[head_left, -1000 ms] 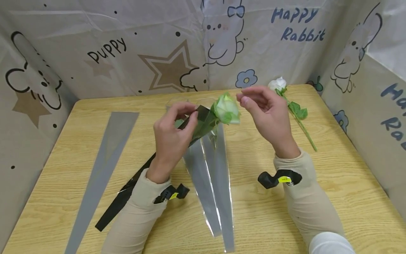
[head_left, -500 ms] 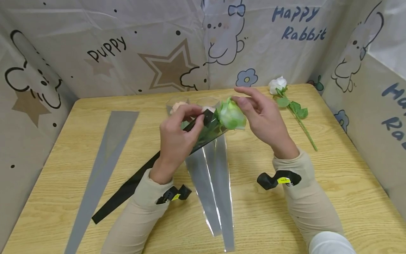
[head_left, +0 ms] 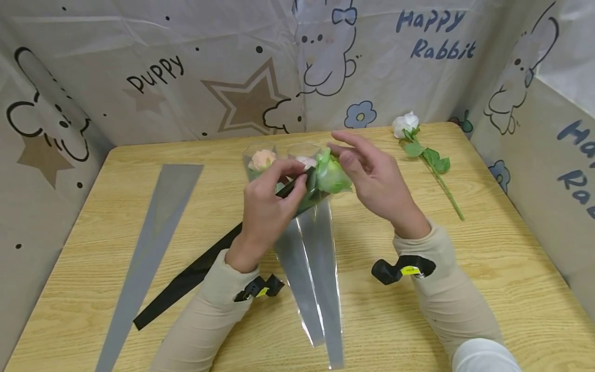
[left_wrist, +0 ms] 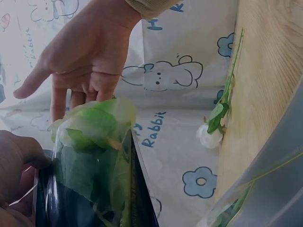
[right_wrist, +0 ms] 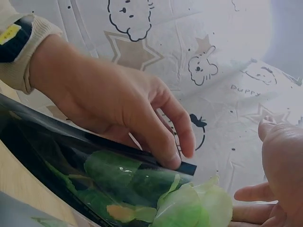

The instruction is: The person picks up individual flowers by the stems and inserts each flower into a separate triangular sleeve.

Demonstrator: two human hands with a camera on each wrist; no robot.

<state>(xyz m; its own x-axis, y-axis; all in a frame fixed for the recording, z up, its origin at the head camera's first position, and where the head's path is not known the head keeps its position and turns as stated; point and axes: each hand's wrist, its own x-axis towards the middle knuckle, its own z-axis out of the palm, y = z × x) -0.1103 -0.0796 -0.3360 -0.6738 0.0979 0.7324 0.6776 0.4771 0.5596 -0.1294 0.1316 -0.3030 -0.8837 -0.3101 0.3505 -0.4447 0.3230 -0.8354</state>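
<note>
My left hand (head_left: 274,199) pinches the upper edge of a long black flower sleeve (head_left: 186,279) with a clear front between thumb and fingers. Inside it sits a pale green rose (head_left: 332,174), its bloom poking out at the sleeve's mouth and its leaves (right_wrist: 113,170) showing through the film. Beside the bloom is my right hand (head_left: 378,183), fingers extended and slightly bent, fingertips right at the petals. In the left wrist view those fingers reach behind the bloom (left_wrist: 97,120). The sleeve slants from lower left to upper right, and my left hand covers part of it.
Two grey sleeves (head_left: 302,268) lie under the black one, holding a peach rose (head_left: 263,160) and a pale pink rose (head_left: 307,161). A flat grey sleeve (head_left: 153,248) lies at left. A loose white rose (head_left: 406,125) rests back right. Printed cloth (head_left: 223,62) walls the table (head_left: 395,320).
My left hand has moved slightly right with the sleeve. The rose has turned and now tips lower. My right hand has come left, up to the petals.
</note>
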